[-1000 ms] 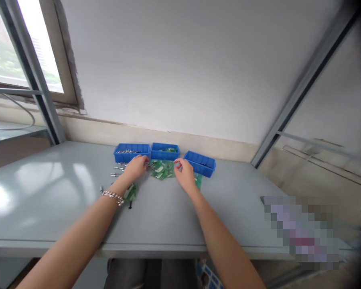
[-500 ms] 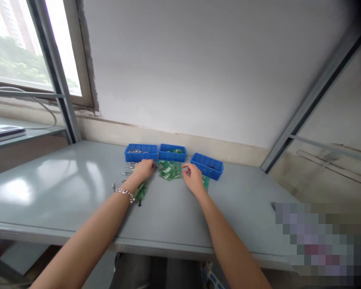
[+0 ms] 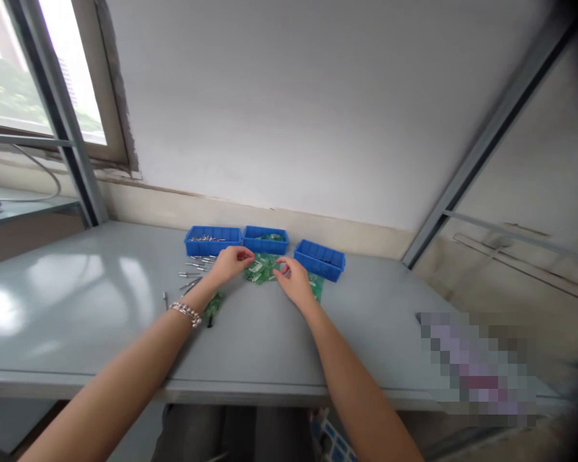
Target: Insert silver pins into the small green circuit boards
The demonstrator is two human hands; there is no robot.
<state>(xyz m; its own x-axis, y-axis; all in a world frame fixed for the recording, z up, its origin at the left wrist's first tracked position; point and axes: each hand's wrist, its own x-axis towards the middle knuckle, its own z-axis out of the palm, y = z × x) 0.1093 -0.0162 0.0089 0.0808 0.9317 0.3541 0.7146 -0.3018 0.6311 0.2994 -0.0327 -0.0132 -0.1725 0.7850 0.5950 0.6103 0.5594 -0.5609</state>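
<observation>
Your left hand [image 3: 228,263] sits just left of the green pile [image 3: 260,269], knuckles up, fingers curled in with thumb and forefinger tips drawn close together at the pile's upper left edge. Whether they pinch anything is too small to tell. Your right hand [image 3: 291,279] rests at the pile's right edge, fingers bent, thumb and forefinger nearly meeting toward the pile; I cannot tell if something is between them.

The pile lies on the table [image 3: 77,301], between your two hands and just in front of the middle bin [image 3: 264,239]. It is a loose heap of small green boards with pale patches.

Left of the pile, beyond your left hand, metal pins [image 3: 192,269] lie scattered on the table, in front of the left bin [image 3: 212,240], which holds more of them. A single green board [image 3: 213,305] with a dark piece beside it lies nearer you than the pile, just by your left wrist, which wears a bracelet [image 3: 185,312]. Right of the pile, behind your right hand, more green boards [image 3: 316,285] lie in front of the right bin [image 3: 319,259]. The three bins stand in a row behind the pile, near the wall; the right one is turned at an angle.
</observation>
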